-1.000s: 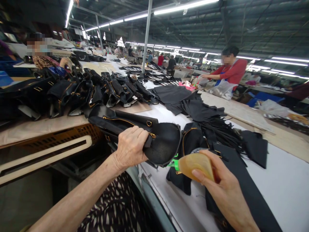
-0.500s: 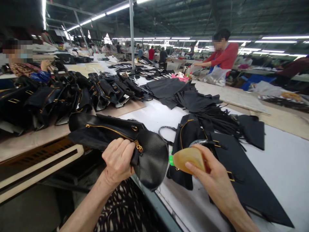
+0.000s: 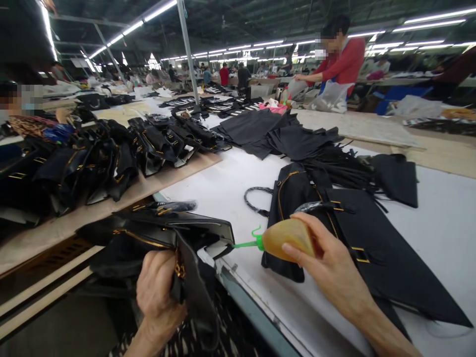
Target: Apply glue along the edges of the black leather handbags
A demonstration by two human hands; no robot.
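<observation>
My left hand (image 3: 158, 285) grips a black leather bag (image 3: 148, 238) with a gold zipper, its fingers closed on the material beside the zipper pull. The bag is tilted, and a flap hangs down in front of me. My right hand (image 3: 327, 258) is wrapped round a squeeze bottle (image 3: 284, 240) of amber liquid with a green cap. The bottle's thin green nozzle points left, its tip at the edge of the bag's pale-lined opening; whether it touches is hard to tell. Just behind the bottle lies another black bag (image 3: 293, 191) with gold zippers and a looped handle.
Several black bags (image 3: 111, 153) stand in a row on the left table. Stacked black pieces (image 3: 260, 126) lie across the white table (image 3: 230, 178). A large black panel (image 3: 386, 253) rests at the right. A person in red (image 3: 344, 64) works behind; another sits far left.
The bag in my left hand has moved down and left and turned, bringing its lined opening into view. The bottle's green nozzle now shows fully, at the edge of that opening.
</observation>
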